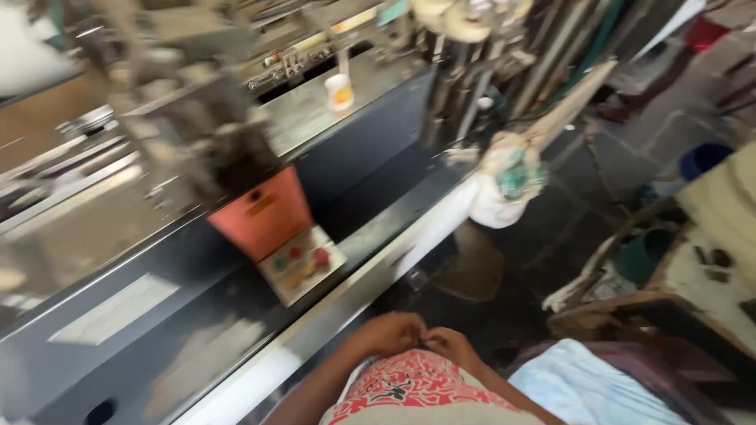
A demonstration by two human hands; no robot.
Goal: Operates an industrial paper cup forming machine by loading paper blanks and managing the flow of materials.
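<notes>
1. Looking down from the head camera, both hands sit together at the near bottom edge, right over a red-and-white patterned cloth [413, 384] at the person's waist.
2. Left hand [391, 334] is curled, fingers bent in and touching the top edge of that cloth. Looks like it's pinching it, but it's blurry, so I can't tell for sure.
3. Right hand [449, 346] is curled too, touching the left hand, fingertips at the same cloth edge. Same deal, can't tell whether it's really gripping.
4. Just right of the cloth there's a pale blue folded fabric [587, 386].
5. Far and left of the hands runs a long black machine bed with a white front rail [370, 283].
6. On it sits an orange box-shaped panel [264, 212], and just near of that a small cream control plate with red, green and yellow round buttons [301, 264].
7. Further back on the metal top stands a small white cup with an orange print [340, 91].
8. To the right, a white bundled sack with green bits [508, 185] hangs off the machine end, above the dark floor [535, 252].
</notes>
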